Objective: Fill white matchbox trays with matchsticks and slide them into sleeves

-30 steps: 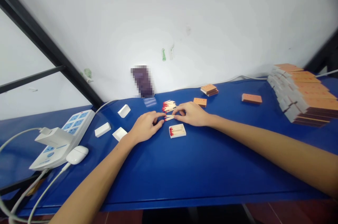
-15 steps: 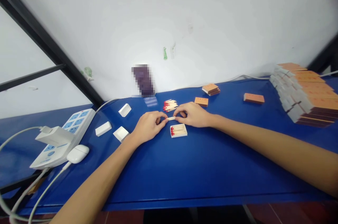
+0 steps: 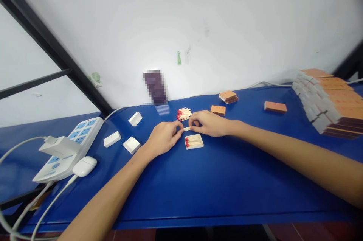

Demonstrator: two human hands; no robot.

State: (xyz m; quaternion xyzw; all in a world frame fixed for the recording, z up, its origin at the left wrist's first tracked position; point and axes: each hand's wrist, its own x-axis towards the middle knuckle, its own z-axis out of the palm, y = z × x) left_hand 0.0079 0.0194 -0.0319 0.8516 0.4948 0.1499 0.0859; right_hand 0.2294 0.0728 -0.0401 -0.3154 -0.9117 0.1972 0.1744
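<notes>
Between my two hands a few matchsticks (image 3: 186, 129) are pinched end to end, just above the blue table. My left hand (image 3: 166, 137) closes thumb and fingertips on the left ends, hiding the heads. At the right ends, my right hand (image 3: 208, 123) grips in the same way. Right below the held sticks lies a white matchbox tray (image 3: 194, 148) with red-headed matches (image 3: 194, 141) in it. Behind my fingers is a loose pile of red-headed matches (image 3: 184, 114).
White tray pieces (image 3: 112, 139) lie left of my left hand, near a power strip (image 3: 82, 135) and a white earbud case (image 3: 84, 166). Orange matchboxes (image 3: 218, 110) sit at the back. A big matchbox stack (image 3: 337, 101) stands right. A blurred phone-like object (image 3: 155, 86) leans on the wall.
My left fingers have closed further over the match heads, which showed earlier. The whole view has shifted slightly; both hands stay in about the same place over the table.
</notes>
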